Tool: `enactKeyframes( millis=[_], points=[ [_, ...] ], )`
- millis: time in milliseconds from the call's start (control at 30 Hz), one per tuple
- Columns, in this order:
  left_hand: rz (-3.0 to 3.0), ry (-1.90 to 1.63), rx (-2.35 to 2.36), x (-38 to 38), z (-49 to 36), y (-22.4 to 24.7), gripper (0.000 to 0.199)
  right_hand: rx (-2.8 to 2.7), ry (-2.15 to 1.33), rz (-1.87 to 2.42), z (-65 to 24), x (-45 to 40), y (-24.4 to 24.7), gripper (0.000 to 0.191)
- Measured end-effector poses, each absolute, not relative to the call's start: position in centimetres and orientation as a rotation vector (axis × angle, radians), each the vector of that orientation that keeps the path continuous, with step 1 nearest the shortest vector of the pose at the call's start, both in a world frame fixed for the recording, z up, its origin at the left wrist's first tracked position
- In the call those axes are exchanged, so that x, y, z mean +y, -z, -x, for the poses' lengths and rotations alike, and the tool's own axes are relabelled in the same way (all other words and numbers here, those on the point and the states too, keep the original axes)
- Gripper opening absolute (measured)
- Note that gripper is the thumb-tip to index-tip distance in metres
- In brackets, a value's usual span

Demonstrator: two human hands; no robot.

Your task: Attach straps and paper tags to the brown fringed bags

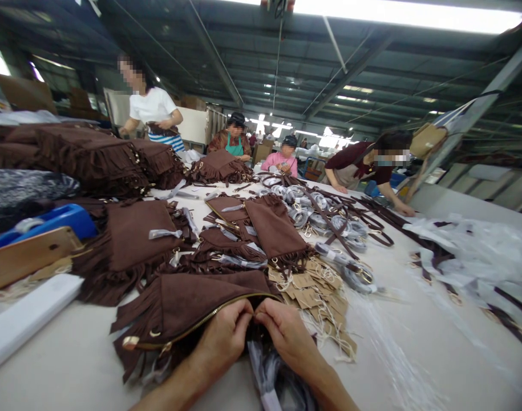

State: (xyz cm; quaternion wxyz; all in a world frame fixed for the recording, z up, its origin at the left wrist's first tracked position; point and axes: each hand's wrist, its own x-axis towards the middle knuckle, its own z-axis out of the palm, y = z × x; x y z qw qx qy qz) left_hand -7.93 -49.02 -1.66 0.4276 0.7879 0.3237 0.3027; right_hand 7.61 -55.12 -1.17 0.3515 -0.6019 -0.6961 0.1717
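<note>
A brown fringed bag (201,294) lies in front of me with its brass zip undone along the near edge. At the bag's mouth my left hand (229,328) is closed, thumb and forefinger pinched together. My right hand (284,325) is pinched too, its fingertips almost meeting the left ones. Whatever sits between the fingertips is too small and dark to make out. Just below the hands a plastic-wrapped strap bundle (269,371) partly shows, with a white band round it. Right beside the bag is a heap of tan paper tags (316,294) with white strings.
More brown fringed bags (136,234) are spread and piled beyond. Wrapped straps (312,208) cover the middle. On the left are a blue tape dispenser (68,220), a phone (33,254) and a white box (29,319). Clear plastic (487,251) lies right. Several people work around the table.
</note>
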Motion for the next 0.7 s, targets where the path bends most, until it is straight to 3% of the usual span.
enactKeyframes(
  millis=[467,700],
  points=[
    [-1.957,-0.818,0.859,-48.7,6.8,3.7,0.023,-1.863,-0.276,1.693,-7.1,-54.6,2.1,0.022],
    [-2.293,-0.690,0.584,-50.2,10.8,1.4,0.035,-2.039,-0.208,1.587,-8.5,-60.1,2.5,0.012]
  ],
)
